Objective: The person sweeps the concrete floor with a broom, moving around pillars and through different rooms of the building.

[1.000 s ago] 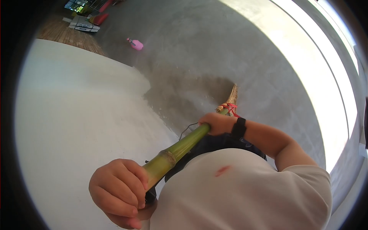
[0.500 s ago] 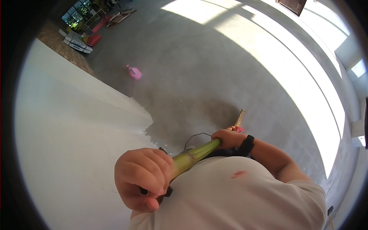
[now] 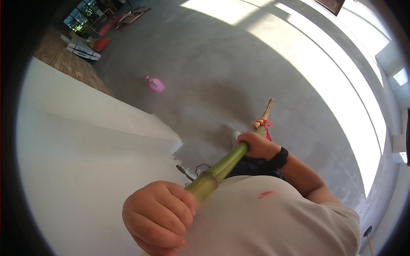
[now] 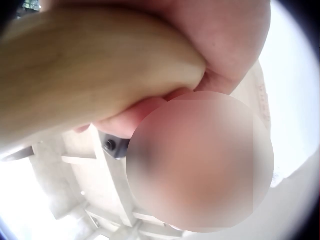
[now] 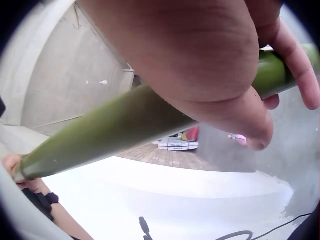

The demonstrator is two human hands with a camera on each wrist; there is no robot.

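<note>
A green bamboo pole (image 3: 223, 168) slants across the front of the body. My left hand (image 3: 160, 215), low in the head view, curls its fingers over the pole's near end; in the left wrist view that rounded, pale end of the pole (image 4: 100, 70) sits against the palm. Farther along, my right hand (image 3: 261, 146), with a black band on the wrist, grips the pole from above; the right wrist view shows its thumb and fingers around the green shaft (image 5: 110, 125). Beyond it, a light brown, tapering piece (image 3: 268, 110) is tied to the far end with red cord (image 3: 267, 128).
A white wall (image 3: 94, 158) fills the left side. On the grey floor (image 3: 200, 55) stands a pink bottle (image 3: 156, 85). Near the wall's lower corner lies a dark cable (image 3: 200, 167). White boxes (image 3: 82, 48) and a red object (image 3: 101, 44) are at the far left.
The head view has shifted. My left hand came rightward, then lower; the pole's tied end dropped in view, then rose again. Both hands have kept their hold on the pole.
</note>
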